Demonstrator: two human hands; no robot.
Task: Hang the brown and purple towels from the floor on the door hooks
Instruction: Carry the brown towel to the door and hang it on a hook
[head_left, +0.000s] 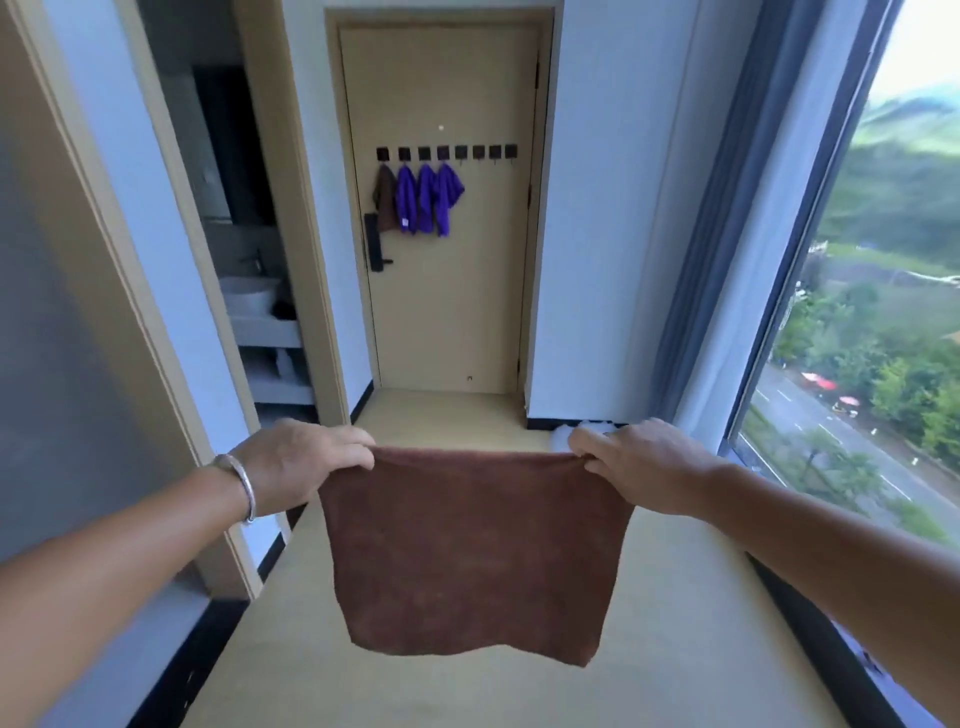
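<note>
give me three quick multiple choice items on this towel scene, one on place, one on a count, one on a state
1. Where on the row of hooks does the hung brown towel sit?
A. far left
B. middle
C. far right

2. How many purple towels hang on the door?
A. one
B. three
C. five

3. How is the held brown towel carried?
A. bunched in one hand
B. spread between both hands
C. draped over a forearm

Answers:
1. A, it hangs from the leftmost hook, left of the purple ones.
2. B, three hang side by side.
3. B, the left hand and right hand each pinch a top corner.
</note>
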